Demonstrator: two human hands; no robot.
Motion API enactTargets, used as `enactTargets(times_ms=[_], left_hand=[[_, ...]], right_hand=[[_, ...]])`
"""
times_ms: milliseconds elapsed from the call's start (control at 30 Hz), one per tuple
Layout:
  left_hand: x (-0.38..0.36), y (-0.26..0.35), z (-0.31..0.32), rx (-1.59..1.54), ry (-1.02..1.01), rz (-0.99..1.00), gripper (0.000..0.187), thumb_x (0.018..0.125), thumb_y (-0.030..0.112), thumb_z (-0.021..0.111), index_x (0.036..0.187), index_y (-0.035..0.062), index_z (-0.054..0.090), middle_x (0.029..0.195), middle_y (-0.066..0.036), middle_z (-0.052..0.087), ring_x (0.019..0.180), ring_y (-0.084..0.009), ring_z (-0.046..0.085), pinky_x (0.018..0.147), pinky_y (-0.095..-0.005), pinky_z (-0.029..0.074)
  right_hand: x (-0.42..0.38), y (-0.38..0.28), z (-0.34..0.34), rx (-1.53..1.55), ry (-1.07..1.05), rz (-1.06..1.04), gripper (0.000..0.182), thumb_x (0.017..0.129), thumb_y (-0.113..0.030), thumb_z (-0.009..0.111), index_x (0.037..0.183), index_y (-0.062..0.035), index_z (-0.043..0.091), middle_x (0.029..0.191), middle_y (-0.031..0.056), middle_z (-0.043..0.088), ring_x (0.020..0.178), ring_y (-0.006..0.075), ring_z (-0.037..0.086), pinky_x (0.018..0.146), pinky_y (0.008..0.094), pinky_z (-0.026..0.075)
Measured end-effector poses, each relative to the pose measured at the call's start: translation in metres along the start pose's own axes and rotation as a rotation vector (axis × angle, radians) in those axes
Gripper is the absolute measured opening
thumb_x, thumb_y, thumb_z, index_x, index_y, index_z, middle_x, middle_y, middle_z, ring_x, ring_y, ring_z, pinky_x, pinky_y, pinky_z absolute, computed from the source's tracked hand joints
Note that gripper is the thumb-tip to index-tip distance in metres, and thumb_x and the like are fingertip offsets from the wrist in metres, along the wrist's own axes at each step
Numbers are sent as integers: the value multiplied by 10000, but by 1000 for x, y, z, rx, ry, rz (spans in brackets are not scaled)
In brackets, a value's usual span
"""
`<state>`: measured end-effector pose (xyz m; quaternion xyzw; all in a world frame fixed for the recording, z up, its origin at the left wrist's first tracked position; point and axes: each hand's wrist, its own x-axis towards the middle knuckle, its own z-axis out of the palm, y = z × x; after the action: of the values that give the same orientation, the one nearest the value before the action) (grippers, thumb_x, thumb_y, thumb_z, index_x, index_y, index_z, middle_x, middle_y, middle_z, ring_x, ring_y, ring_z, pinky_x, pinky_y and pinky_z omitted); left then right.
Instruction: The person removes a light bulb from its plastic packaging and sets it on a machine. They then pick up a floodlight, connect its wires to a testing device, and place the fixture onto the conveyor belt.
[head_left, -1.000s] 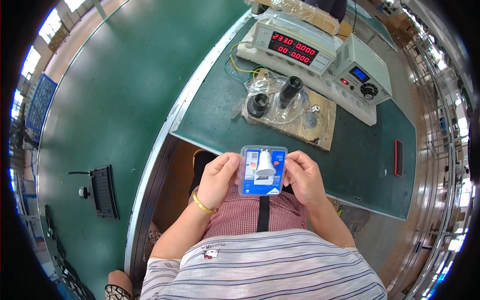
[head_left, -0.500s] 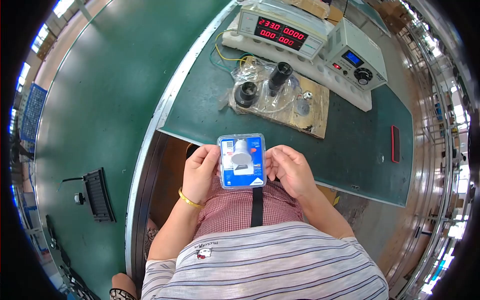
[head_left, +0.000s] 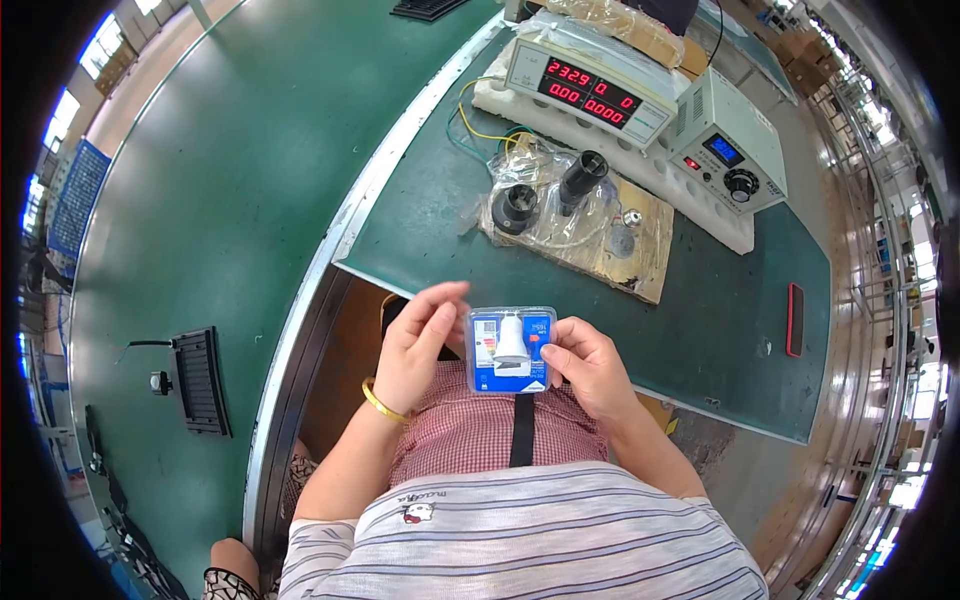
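A clear blister pack with a blue printed card sits in front of my body, above the lap. Inside it is a white spotlight bulb, wide end toward me. My right hand grips the pack's right edge, thumb on the front face. Beside the left edge, my left hand has its fingers stretched out and its thumb apart from them. It holds nothing, and whether a fingertip touches the pack's upper left corner is hard to tell. A yellow bangle circles my left wrist.
Ahead on the green bench stand a power meter with red digits and a grey box with a dial. Nearer lies a wooden board with black lamp sockets under plastic. A red-edged phone lies right; a black floodlight left.
My left hand has let go of the pack's left edge and opened. My right thumb now presses on the pack's front. The view has shifted, and the meter digits differ.
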<state>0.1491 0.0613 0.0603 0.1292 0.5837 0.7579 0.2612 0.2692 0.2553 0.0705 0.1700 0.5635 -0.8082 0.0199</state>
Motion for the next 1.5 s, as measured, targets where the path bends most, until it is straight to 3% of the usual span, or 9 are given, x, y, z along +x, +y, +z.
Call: enactTargets(times_ms=[133, 267, 533, 600, 733, 767, 900, 1300, 1500], left_hand=[[11, 17, -4, 226, -165, 74, 331, 978, 157, 480, 1275, 26, 548, 1022, -62, 609, 940, -120, 551, 835, -264, 445], [18, 19, -4, 419, -387, 117, 261, 955, 144, 515, 1141, 13, 644, 973, -47, 603, 878, -110, 534, 806, -261, 433], [13, 17, -1, 223, -317, -25, 147, 890, 41, 596, 1012, 2, 667, 932, -39, 577, 864, -108, 551, 775, -255, 456], [10, 21, -1, 156, -305, -42, 109, 869, 23, 617, 966, 7, 665, 929, -40, 572, 891, -125, 565, 801, -276, 466], [9, 35, -3, 412, -334, 385, 143, 779, 9, 689, 916, 39, 658, 1012, -81, 611, 942, -202, 598, 813, -298, 475], [8, 38, 0, 425, -326, 433, 156, 766, 3, 697, 911, 43, 656, 1023, -82, 612, 964, -219, 600, 827, -308, 476], [7, 39, 1, 461, -299, 540, 180, 744, -10, 705, 904, 52, 654, 1048, -88, 614, 1056, -257, 595, 877, -340, 478], [7, 41, 2, 517, -327, 602, 206, 674, -20, 755, 837, 59, 657, 1058, -83, 612, 1094, -278, 580, 909, -371, 476], [7, 41, 4, 586, -298, 667, 212, 664, 9, 768, 833, 75, 660, 974, -50, 618, 1013, -260, 581, 861, -365, 469]], right_hand=[[0, 2, 0, 18, -18, 41, 110, 917, -83, 588, 999, -9, 587, 813, 5, 599, 653, 41, 492, 581, 190, 402], [-1, 2, 1, 18, -37, 49, 117, 918, -84, 586, 1007, -9, 590, 820, 2, 599, 657, 36, 491, 581, 183, 400], [-7, -5, 4, -5, -39, 27, 107, 908, -73, 594, 999, -17, 593, 845, -8, 594, 689, 23, 506, 593, 182, 414], [-9, -5, 3, -241, -17, -203, 113, 858, -42, 637, 968, -34, 611, 843, 0, 592, 704, 62, 535, 601, 209, 426], [-6, -26, 9, -919, 28, -930, 204, 729, 1, 715, 911, -61, 647, 836, 26, 580, 745, 165, 580, 621, 286, 445], [-6, -29, 9, -977, 47, -1016, 277, 643, -9, 737, 901, -81, 668, 831, 24, 575, 765, 207, 578, 645, 325, 437], [-8, -33, 9, -1160, 113, -1154, 310, 607, -47, 726, 905, -118, 681, 853, -20, 574, 782, 160, 574, 677, 295, 397], [-9, -22, 5, -1200, 141, -1222, 318, 609, -44, 729, 914, -120, 681, 866, -25, 575, 795, 159, 572, 694, 295, 398], [-7, -14, 6, -999, 133, -1082, 318, 616, 26, 750, 901, -91, 672, 875, 26, 600, 795, 212, 573, 674, 319, 439]])
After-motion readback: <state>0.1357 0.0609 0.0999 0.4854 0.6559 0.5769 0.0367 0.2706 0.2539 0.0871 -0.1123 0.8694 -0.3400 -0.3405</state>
